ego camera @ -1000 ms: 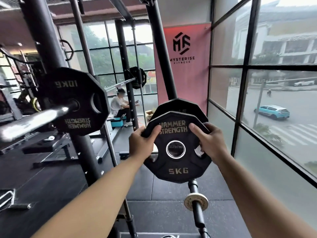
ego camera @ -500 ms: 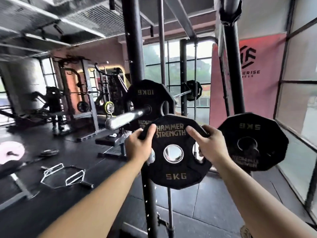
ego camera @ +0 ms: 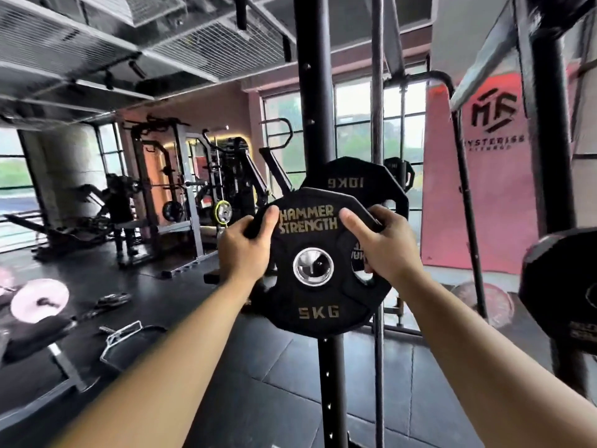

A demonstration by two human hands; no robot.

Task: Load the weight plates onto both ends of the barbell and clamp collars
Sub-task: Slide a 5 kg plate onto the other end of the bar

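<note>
— Holding what?
— Gripping a black 5KG plate (ego camera: 318,266), upright, words facing near, in the middle of the view

— Left hand (ego camera: 245,250) doing what?
— Curling tight around the plate's left edge, thumb pressing on the front

— And the right hand (ego camera: 382,245)?
— Closing on the right edge, fingers hooking through a grip hole, thumb lying flat on the front

— Sitting behind it?
— A 10KG plate (ego camera: 358,185), just beyond, a little up and right, beside a tall black rack post (ego camera: 315,101)

— Showing in the plate's middle hole?
— Something shiny, maybe the bar end; too blurry for telling

— Anything far right?
— Another black plate (ego camera: 563,286), near the edge
</note>
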